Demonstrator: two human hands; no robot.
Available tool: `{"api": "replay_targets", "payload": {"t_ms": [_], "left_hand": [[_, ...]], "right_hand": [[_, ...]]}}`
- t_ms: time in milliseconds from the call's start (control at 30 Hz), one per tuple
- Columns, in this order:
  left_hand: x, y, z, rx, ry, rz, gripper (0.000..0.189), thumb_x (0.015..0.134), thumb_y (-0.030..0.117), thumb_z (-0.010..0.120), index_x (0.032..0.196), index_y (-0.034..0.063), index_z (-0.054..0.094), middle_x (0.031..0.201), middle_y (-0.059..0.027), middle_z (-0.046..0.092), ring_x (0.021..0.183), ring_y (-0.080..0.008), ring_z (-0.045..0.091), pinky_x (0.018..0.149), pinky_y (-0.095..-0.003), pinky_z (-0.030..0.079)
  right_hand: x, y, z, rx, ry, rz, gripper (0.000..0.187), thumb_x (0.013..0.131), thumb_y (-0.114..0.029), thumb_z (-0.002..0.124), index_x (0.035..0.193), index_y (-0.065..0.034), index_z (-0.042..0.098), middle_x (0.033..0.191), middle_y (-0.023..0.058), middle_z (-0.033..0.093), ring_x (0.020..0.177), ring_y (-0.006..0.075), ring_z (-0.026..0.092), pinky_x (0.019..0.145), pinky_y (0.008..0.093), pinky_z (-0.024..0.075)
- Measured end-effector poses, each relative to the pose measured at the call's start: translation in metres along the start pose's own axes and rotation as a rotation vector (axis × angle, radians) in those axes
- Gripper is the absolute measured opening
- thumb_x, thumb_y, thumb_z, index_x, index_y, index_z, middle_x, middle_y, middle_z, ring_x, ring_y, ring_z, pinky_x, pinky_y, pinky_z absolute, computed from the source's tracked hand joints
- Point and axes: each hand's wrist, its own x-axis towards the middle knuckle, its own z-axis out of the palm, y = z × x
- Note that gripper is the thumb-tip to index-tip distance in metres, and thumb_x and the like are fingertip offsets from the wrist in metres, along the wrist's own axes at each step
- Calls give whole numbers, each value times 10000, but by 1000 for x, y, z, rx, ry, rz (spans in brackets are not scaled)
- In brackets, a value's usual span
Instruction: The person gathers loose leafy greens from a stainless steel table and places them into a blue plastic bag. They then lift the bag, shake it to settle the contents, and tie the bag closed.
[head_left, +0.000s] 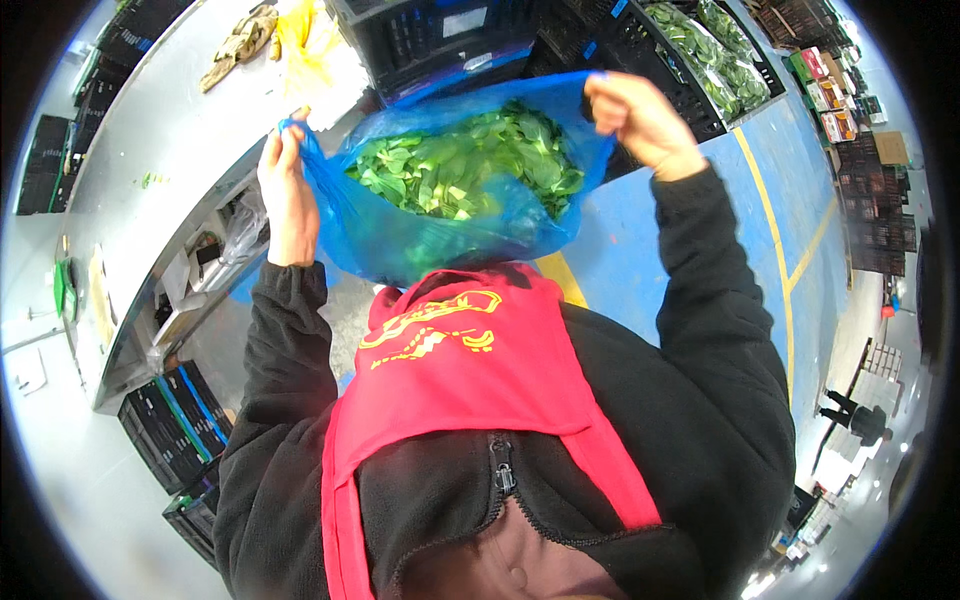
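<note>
A blue plastic bag is stretched wide in front of my red apron. Inside it lies a heap of leafy greens with pale stems, seen through the mouth and the thin film. My left hand pinches the bag's left rim between thumb and fingers. The right rim is gripped by my right hand, raised at the upper right and slightly blurred. Just beyond the bag stands a black plastic crate with pale labels.
A white worktable curves along the left, bearing a yellow plastic bag and a patterned cloth. Bagged greens fill a crate at the upper right. Stacked black crates stand lower left. A person is far off right.
</note>
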Motion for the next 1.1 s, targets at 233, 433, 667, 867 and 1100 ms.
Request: {"api": "replay_targets", "payload": {"t_ms": [233, 433, 667, 867, 1100], "left_hand": [[-15, 45, 25, 82, -290, 158, 320, 1082, 241, 579, 1277, 0, 656, 1019, 23, 583, 995, -76, 489, 1001, -271, 345], [-5, -1, 24, 389, -524, -111, 563, 978, 194, 727, 1446, 137, 420, 1195, -45, 598, 1131, -138, 550, 1000, -321, 452], [8, -136, 80, 443, -1003, 289, 603, 932, 194, 738, 1461, 105, 462, 1326, -126, 589, 1247, -244, 549, 1040, -404, 477], [-8, -145, 84, 301, -712, -219, 447, 1093, 494, 465, 1051, 112, 694, 1028, 16, 653, 921, -99, 589, 741, -278, 497], [-4, -129, 103, 217, -590, -505, 472, 1097, 519, 443, 1066, 107, 671, 957, -3, 663, 702, -112, 619, 622, -233, 489]], "right_hand": [[-14, -61, 34, -300, 80, -350, 215, 1030, -232, 628, 1004, -30, 697, 669, -65, 504, 588, 34, 411, 554, 220, 319], [35, -8, 56, -1375, 251, -1142, 136, 951, -225, 696, 968, -92, 674, 818, 45, 648, 758, 216, 657, 687, 348, 543], [69, 15, 135, -1393, -508, -1394, 231, 780, -169, 714, 1000, -103, 691, 1111, 81, 633, 1057, 273, 606, 927, 417, 481], [106, 81, 80, -557, -255, -546, 208, 1007, -161, 630, 1153, -60, 738, 931, 50, 683, 886, 171, 643, 817, 309, 508], [111, 135, 68, -238, 78, -256, 153, 972, -122, 702, 1014, 14, 757, 807, 44, 714, 717, 100, 640, 686, 252, 520]]}}
